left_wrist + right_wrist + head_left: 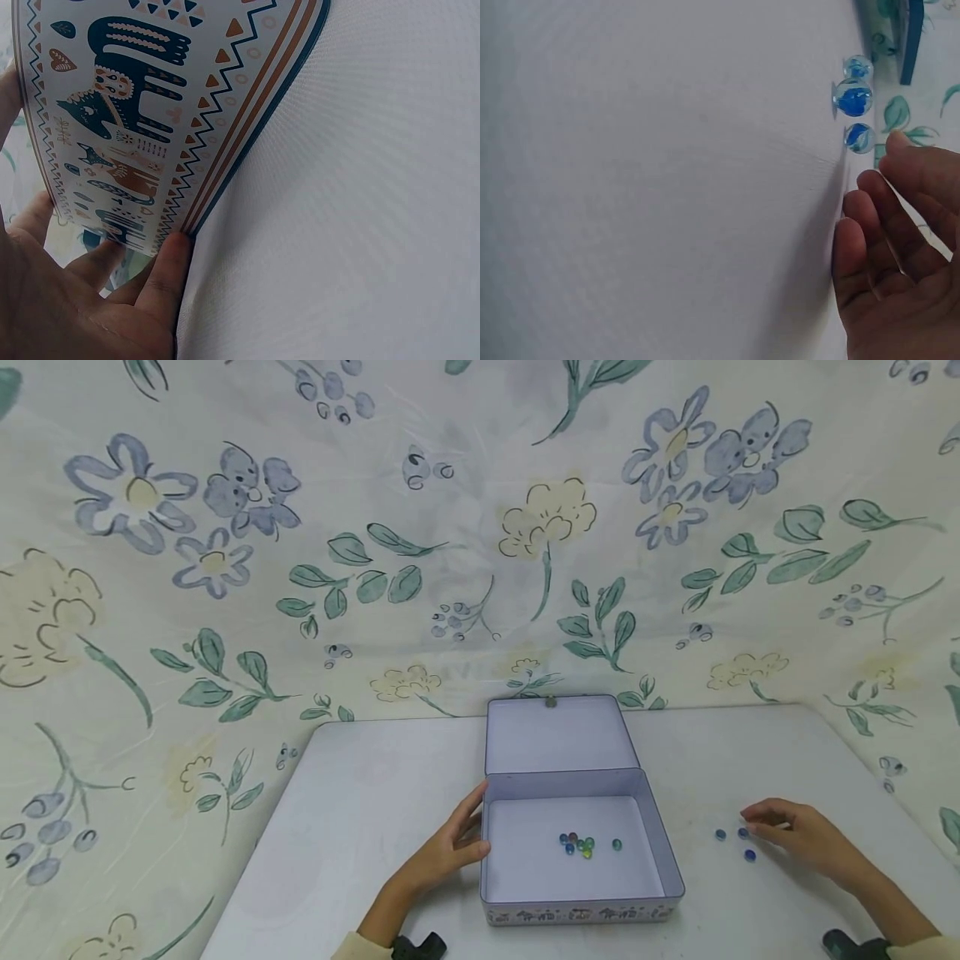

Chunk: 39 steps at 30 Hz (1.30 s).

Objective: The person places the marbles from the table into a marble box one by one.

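Head view. Item: open tin box [581, 847], lower centre of the frame, on a white table [375, 810]; its lid [558, 735] stands raised behind it, a small clasp at the top edge. Inside, on the pale floor of the box, a cluster of small glass marbles [577, 844], with one green marble [617, 844] just to the right of the cluster. Left hand [450, 847], lower centre-left: fingers straight and relaxed, laid against the left outer wall of the box, gripping nothing. Right hand [798, 833], lower right: fingers loosely bent, tips near three blue marbles [741, 842] lying on the table to the right of the box; none is held. Flowered cloth [480, 543] fills the upper frame and hangs down either side of the table.

Left wrist view. Item: patterned side of the tin box [142, 112], upper left, printed with dark blue and orange animals, hearts and zigzag bands. Left hand [82, 300], lower left: fingers extended, tips touching the box wall where it meets the table [360, 187]; hand released.

Right wrist view. Item: three blue marbles [855, 101], upper right, in a close row on the table [660, 180]. Right hand [896, 247], lower right: fingers relaxed, one fingertip just beside the nearest marble; whether it touches cannot be told. Nothing grasped. Flowered cloth [930, 90] at the right edge.
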Each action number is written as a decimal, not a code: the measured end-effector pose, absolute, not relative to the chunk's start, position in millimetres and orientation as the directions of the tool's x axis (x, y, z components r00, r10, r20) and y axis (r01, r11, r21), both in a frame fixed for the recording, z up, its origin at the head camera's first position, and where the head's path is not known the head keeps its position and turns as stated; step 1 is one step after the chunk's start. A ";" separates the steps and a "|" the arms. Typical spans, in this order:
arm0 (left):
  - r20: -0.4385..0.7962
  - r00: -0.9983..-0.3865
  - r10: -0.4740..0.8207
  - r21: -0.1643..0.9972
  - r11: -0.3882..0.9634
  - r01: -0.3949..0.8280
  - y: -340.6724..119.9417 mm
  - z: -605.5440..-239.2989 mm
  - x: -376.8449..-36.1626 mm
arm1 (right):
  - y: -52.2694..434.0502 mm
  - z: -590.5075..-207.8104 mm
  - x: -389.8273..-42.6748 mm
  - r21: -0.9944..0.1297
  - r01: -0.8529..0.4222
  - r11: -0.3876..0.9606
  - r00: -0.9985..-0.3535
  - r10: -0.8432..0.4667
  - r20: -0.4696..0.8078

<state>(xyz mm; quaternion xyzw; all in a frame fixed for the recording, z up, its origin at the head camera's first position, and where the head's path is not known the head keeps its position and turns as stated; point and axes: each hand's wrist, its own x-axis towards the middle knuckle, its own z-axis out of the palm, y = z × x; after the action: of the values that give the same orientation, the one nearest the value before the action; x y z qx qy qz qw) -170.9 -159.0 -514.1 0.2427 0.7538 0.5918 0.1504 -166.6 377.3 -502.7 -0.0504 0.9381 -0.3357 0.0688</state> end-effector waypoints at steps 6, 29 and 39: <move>0.065 -0.836 0.544 0.965 0.180 0.192 -159.2 -513.7 -170.5 | 372.2 -504.8 -163.1 -0.617 -0.087 0.783 -0.988 -0.146 -0.047; 0.068 -0.835 0.546 0.964 0.181 0.197 -159.5 -516.5 -171.7 | 368.0 -507.7 -158.7 -0.579 -0.137 0.804 -0.987 -0.161 0.011; 0.055 -0.839 0.542 0.967 0.182 0.181 -159.1 -516.0 -171.9 | 367.9 -508.5 -159.3 -0.565 -0.151 0.811 -0.987 -0.160 0.034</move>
<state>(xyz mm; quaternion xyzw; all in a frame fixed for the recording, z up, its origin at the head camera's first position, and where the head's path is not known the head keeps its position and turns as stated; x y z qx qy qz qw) -171.9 -159.1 -516.0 0.2397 0.7534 0.5931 0.1521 -159.3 367.9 -508.5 -0.0815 0.9516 -0.2963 0.0076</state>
